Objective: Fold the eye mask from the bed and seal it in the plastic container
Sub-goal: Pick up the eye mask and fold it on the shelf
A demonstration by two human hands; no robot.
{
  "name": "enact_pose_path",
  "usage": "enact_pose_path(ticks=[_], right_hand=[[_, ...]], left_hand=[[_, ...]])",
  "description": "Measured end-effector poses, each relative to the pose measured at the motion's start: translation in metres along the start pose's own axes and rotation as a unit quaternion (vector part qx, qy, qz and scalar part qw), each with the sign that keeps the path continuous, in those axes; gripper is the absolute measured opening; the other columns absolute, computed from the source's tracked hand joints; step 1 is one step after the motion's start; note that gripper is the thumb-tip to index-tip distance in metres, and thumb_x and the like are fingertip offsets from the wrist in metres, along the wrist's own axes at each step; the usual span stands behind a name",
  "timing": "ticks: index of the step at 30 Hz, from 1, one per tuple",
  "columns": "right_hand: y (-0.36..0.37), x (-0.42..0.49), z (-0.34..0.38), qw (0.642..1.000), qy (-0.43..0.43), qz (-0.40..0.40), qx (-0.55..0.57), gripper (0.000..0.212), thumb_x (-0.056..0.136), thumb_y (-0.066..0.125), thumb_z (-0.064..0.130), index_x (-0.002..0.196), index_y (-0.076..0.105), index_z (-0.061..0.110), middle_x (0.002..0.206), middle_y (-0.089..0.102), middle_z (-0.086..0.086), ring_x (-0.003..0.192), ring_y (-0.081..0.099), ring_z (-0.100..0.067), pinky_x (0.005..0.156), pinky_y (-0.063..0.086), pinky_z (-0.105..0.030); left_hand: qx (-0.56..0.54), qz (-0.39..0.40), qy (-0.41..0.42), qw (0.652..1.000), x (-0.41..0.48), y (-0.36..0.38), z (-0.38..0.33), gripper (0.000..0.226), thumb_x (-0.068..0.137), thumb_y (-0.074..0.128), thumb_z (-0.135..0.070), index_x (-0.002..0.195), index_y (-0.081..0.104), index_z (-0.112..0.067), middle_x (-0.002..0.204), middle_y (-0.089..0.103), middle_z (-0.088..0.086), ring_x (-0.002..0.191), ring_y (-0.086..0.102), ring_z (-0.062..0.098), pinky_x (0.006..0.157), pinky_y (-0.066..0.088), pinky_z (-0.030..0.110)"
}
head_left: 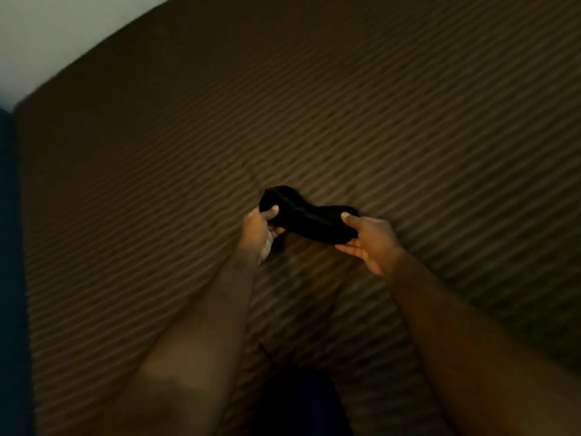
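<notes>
At the far left edge runs a dark blue strip, too dim to identify, and above it in the top left corner a pale wall. The rest of the view is filled by the bed, covered in brown fabric with fine diagonal ribbed stripes; the light is low and the picture is soft with blur.

The left hand is closed on the left end of the black fabric eye mask, thumb on top and fingers curled beneath. The mask is held up above the bed cover, near the middle of the view, stretched between both hands. Its long axis runs roughly left to right, with the left end lying higher in the frame and farther from the person than the right end. A faint seam line follows its length.

The right hand pinches the mask's right end, thumb over the top edge and fingers underneath.
</notes>
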State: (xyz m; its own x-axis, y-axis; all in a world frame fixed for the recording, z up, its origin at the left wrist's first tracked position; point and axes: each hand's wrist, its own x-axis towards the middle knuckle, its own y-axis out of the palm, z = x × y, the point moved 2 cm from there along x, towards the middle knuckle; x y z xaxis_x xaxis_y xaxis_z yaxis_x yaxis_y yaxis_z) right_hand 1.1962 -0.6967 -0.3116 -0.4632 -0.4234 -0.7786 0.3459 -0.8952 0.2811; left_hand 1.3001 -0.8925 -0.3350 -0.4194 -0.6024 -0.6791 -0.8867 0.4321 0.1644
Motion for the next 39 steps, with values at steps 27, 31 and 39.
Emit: enact_pose_path(ticks=[27, 31, 39], right_hand=[[-0.193, -0.361, 0.151, 0.982, -0.168, 0.049, -0.068, 0.030, 0.092, 0.059, 0.034, 0.112, 0.067, 0.013, 0.103, 0.075, -0.007, 0.092, 0.073, -0.023, 0.066, 0.057, -0.036], [-0.190, -0.376, 0.133, 0.985, -0.156, 0.046, -0.050, 0.024, 0.095, 0.055, 0.025, 0.112, 0.065, 0.011, 0.107, 0.072, -0.010, 0.092, 0.071, -0.024, 0.069, 0.055, -0.038], [-0.212, -0.422, 0.099, 0.984, -0.171, 0.027, -0.032, 0.020, 0.097, 0.058, 0.032, 0.106, 0.066, 0.016, 0.097, 0.074, -0.004, 0.082, 0.073, -0.019, 0.063, 0.055, -0.034]], left_hand=[[0.062, 0.055, 0.014, 0.996, -0.412, 0.163, -0.006, 0.049, 0.098, 0.054, -0.029, 0.140, 0.046, -0.004, 0.140, 0.052, 0.016, 0.123, 0.055, 0.031, 0.102, 0.047, 0.049], [0.055, 0.053, 0.043, 0.996, -0.436, 0.151, -0.010, 0.045, 0.097, 0.056, -0.028, 0.135, 0.050, -0.005, 0.135, 0.057, 0.013, 0.114, 0.060, 0.027, 0.086, 0.054, 0.042], [0.049, 0.042, 0.053, 0.996, -0.479, 0.128, 0.010, 0.054, 0.096, 0.058, -0.024, 0.143, 0.040, -0.004, 0.146, 0.047, 0.013, 0.130, 0.048, 0.029, 0.109, 0.040, 0.047]])
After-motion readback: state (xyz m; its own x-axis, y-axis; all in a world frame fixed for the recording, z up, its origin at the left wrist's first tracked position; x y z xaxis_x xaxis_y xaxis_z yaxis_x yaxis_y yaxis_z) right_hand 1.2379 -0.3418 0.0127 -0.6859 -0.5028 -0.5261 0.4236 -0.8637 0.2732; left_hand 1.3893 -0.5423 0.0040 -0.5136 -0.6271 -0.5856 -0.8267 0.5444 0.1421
